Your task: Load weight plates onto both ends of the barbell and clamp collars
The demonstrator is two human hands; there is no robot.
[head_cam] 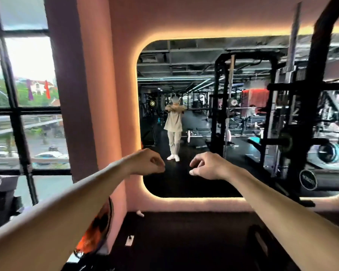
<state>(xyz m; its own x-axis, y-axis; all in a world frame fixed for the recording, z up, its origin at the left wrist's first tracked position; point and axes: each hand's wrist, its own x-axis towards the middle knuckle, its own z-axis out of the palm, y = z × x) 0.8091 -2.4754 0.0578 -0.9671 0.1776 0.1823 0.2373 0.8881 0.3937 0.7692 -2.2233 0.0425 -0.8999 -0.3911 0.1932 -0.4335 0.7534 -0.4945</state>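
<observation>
Both my arms reach straight out toward a large wall mirror (184,184). My left hand (148,162) has its fingers curled in a loose fist with nothing in it. My right hand (207,166) hangs with fingers bent and apart, also holding nothing. In the mirror's reflection a barbell with white plates (188,136) lies on the dark floor behind a person in beige clothes. A black weight plate (308,179) leans at the foot of the rack on the right. A black and orange plate (98,229) leans against the pink wall at lower left.
A black power rack (299,114) stands at the right, with a steel bar upright in it. Tall windows (24,106) fill the left side. A pink pillar (90,94) stands between window and mirror. Small white items (129,240) lie on the dark floor.
</observation>
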